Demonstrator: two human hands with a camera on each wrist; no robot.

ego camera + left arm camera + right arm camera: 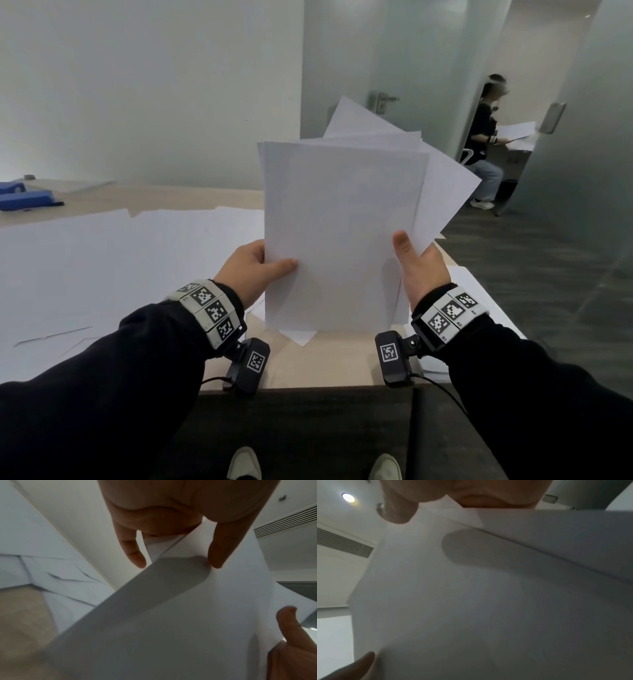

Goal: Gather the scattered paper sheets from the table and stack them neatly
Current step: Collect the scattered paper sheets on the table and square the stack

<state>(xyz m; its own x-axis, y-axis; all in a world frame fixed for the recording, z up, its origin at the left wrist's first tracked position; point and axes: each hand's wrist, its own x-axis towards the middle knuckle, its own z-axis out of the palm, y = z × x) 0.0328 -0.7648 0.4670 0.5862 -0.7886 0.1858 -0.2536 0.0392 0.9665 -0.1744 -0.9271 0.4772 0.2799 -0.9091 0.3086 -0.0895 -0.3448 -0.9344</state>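
Observation:
I hold a bundle of white paper sheets (342, 233) upright above the table, fanned out unevenly toward the upper right. My left hand (255, 267) pinches its left edge, thumb on the front. My right hand (416, 260) pinches the right edge, thumb on the front and fingers hidden behind. In the left wrist view the bundle (188, 608) fills the middle, with my left thumb (221, 550) pressed on it. The right wrist view is mostly covered by the paper (488, 601). More loose sheets (102, 260) lie spread over the table's left half.
The beige table (325, 363) ends at a front edge near my feet. A few more sheets (479, 294) lie under my right wrist. Blue objects (24, 198) sit at the far left. Another person (486, 144) sits with papers beyond the open glass door.

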